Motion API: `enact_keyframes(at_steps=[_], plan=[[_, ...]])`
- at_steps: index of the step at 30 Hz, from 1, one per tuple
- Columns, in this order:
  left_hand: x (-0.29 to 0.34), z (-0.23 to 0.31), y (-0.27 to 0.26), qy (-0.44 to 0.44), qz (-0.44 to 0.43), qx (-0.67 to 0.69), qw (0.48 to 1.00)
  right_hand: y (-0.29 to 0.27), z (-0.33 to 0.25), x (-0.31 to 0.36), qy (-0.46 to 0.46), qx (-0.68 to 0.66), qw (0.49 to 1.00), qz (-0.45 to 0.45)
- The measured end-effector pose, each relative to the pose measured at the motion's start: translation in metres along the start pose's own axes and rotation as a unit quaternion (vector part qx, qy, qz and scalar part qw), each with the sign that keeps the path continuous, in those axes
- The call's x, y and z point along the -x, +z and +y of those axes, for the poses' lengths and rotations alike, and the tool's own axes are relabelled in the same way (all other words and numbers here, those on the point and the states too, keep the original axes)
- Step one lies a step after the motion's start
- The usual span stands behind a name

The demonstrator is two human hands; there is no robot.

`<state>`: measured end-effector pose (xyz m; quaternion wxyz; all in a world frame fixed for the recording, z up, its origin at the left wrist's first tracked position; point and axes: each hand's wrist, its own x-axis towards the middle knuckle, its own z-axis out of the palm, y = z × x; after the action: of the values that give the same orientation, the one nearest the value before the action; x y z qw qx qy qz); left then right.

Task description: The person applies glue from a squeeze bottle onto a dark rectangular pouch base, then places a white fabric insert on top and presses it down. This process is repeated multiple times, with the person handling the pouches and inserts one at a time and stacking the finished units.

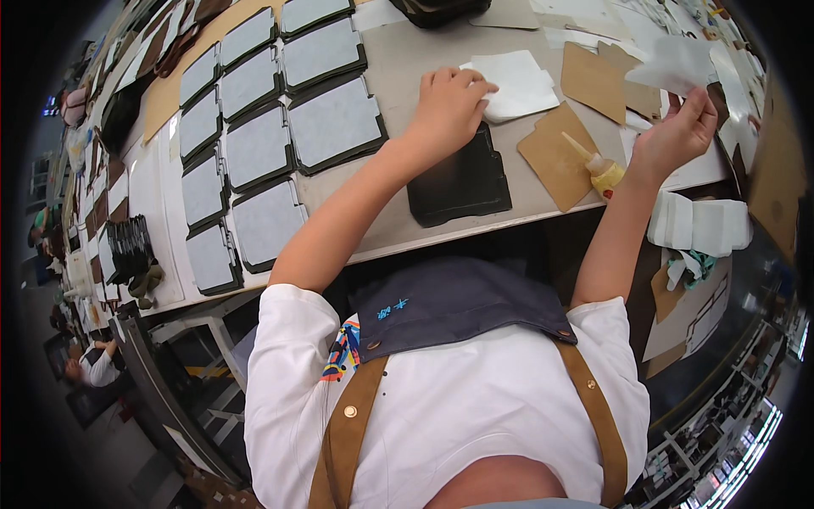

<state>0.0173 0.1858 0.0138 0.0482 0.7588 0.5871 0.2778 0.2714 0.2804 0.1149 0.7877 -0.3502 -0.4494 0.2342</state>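
Note:
My right hand [678, 136] pinches a thin, translucent white sheet [674, 64] by its lower edge, held up at the right. My left hand [454, 102] rests by the left edge of a white shaped sheet or small stack [517, 83]. Its fingers are loosely bent and apart, with nothing visibly gripped. Just below that hand a bare black notched panel [458, 182] lies flat near the table's front edge. Several black panels topped with pale grey sheets [331, 123] lie in rows to the left. Beside my right wrist is a yellow bottle with a pointed nozzle [604, 174].
Brown card pieces [555, 157] lie around the bottle and behind it. A bundle of white pieces [699, 222] sits at the right, off the table's front edge. At the far side is a dark object [437, 10]. Dark strips [131, 248] lie at the left end.

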Motion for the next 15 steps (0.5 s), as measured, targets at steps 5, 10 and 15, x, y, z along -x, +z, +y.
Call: enact_keyframes(at_steps=[5, 10, 15], plan=[[-0.007, 0.044, -0.065, -0.149, -0.06, 0.523, 0.837, 0.02, -0.04, 0.074, -0.242, 0.177, 0.893, -0.335], [0.011, 0.05, -0.087, -0.177, -0.09, 0.588, 0.784, 0.029, -0.051, 0.124, -0.306, 0.188, 0.807, -0.468], [0.036, 0.062, -0.085, -0.14, -0.019, 0.584, 0.799, 0.026, -0.056, 0.133, -0.287, 0.182, 0.804, -0.488]])
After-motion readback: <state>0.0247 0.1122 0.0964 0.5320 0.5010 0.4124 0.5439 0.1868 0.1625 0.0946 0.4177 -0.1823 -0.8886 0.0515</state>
